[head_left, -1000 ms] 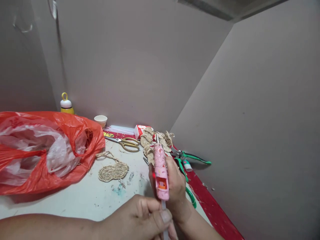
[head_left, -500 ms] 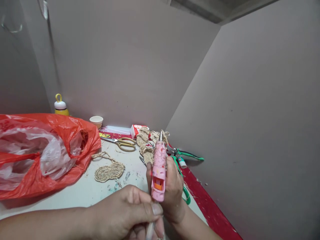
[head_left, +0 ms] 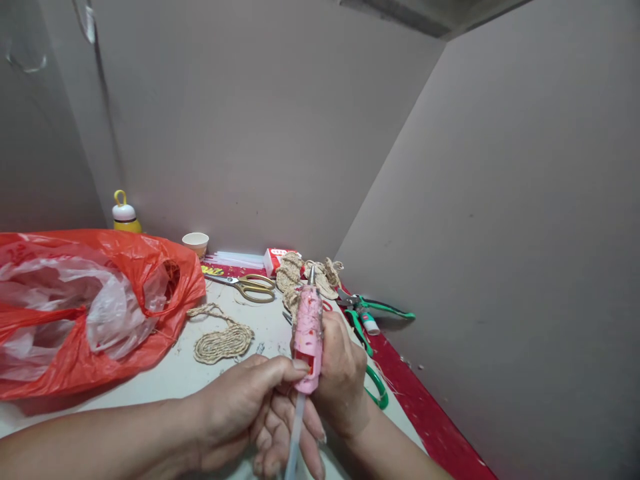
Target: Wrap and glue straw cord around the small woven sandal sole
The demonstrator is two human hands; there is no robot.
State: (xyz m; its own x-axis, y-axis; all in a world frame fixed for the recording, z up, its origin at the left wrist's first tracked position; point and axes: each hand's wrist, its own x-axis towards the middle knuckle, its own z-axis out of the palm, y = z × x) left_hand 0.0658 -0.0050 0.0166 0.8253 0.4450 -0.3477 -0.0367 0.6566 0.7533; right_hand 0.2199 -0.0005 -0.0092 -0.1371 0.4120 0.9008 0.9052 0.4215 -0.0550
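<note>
A pink hot glue gun [head_left: 308, 333], flecked with dried glue and fibres, points away from me with its metal nozzle up. My right hand [head_left: 343, 367] is closed round its handle, which is mostly hidden. A translucent glue stick [head_left: 296, 433] sticks out of the gun's rear end towards me. My left hand [head_left: 270, 410] has its thumb on the opening in the gun's rear body, with the fingers loosely curled below, beside the glue stick. Left of the gun, a flat coiled piece of braided straw cord [head_left: 223, 343] lies on the table [head_left: 150, 387].
A red plastic bag [head_left: 170, 320] fills the left side. Further back are a yellow bottle [head_left: 126, 217], a paper cup [head_left: 196, 243], glue sticks [head_left: 237, 259], gold-handled scissors [head_left: 255, 287], a red-white box [head_left: 275, 259] and braided cord [head_left: 289, 272]. Green-handled pliers [head_left: 385, 308] lie by the right wall.
My left hand has moved its thumb from the glue stick up to the opening in the gun, and its fingers have loosened. The gun has shifted slightly left and tilted.
</note>
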